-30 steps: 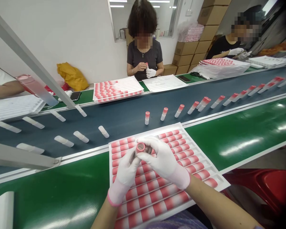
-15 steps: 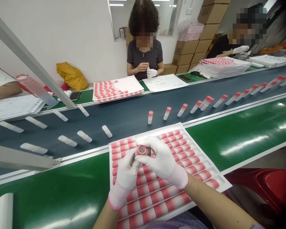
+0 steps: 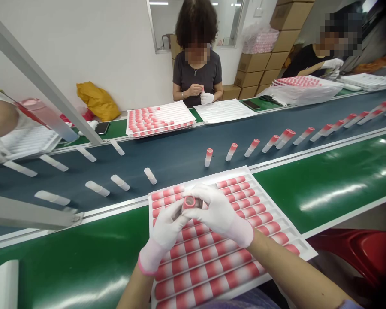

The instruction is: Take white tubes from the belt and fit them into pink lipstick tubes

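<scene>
Meeting above the tray, the gloved left hand and right hand pinch a red tube between their fingers, its open end tipped up. The tray lies on the green bench, beside a dark belt of standing tubes; a co-worker faces us. Red-and-white tubes fill most of the tray's grooves.
</scene>
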Tool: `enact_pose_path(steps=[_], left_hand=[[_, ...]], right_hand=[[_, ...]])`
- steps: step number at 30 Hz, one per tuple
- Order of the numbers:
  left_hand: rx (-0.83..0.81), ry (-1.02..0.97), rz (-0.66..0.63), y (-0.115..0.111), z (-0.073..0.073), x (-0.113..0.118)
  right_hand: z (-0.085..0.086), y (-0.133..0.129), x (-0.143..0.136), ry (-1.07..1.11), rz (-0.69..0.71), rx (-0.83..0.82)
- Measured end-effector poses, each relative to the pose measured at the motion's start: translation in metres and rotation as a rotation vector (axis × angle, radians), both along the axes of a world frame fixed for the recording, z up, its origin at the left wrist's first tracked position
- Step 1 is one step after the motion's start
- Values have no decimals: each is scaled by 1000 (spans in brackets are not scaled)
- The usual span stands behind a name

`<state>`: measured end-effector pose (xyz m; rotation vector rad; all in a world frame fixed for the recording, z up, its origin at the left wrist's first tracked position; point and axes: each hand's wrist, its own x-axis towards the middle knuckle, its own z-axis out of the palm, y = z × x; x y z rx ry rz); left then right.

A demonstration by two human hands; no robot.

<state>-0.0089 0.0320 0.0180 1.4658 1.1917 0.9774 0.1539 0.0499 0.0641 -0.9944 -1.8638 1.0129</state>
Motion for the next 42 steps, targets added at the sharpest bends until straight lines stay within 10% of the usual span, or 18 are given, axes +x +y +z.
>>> enact_pose_path(steps=[3,8,13,23,29,42], left_hand=[[92,38,129,11,-3,-2],[316,226,697,57,-14,-28],[91,291,733,106,-30,-50],[129,149,517,81,-19,-42],[98,-38,309,25,5,-12],[-77,-84,144,-23,21,28]], right_hand=[[-11,21,-9,16,-86,25],[-46,112,-19,-32,-352,59],[-74,162,-10,-191,-392,3],[-77,24,62,-543,-15,196],[-91,9,66,-510,-46,180],[7,-6,41,91,-29,-55]])
